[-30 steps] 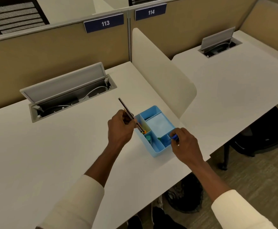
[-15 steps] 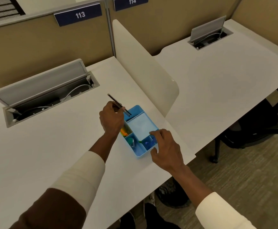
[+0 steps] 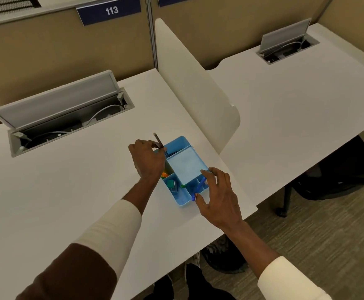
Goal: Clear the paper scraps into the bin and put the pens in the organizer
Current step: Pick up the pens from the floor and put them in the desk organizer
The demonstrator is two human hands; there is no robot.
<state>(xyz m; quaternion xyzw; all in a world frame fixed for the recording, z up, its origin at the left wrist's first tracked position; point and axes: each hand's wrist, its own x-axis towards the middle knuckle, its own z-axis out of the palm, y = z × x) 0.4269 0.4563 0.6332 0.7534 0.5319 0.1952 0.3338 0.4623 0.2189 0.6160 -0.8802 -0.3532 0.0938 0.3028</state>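
Your left hand [image 3: 148,161] pinches the dark pen [image 3: 158,142] at the organizer [image 3: 183,166]'s 10 o'clock corner; tip it lower, then release. Right hand [image 3: 219,198], fingers spread, hovers over the blue pen [image 3: 199,187] at 5 o'clock; lay it flat.

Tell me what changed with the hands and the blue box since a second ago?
The left hand lowered its dark thin pen toward the far end of the light blue plastic organizer tray, keeping hold. The right hand opened, and the blue pen it pinched now lies across the tray's near compartments by its fingers. The tray stayed on the white desk.
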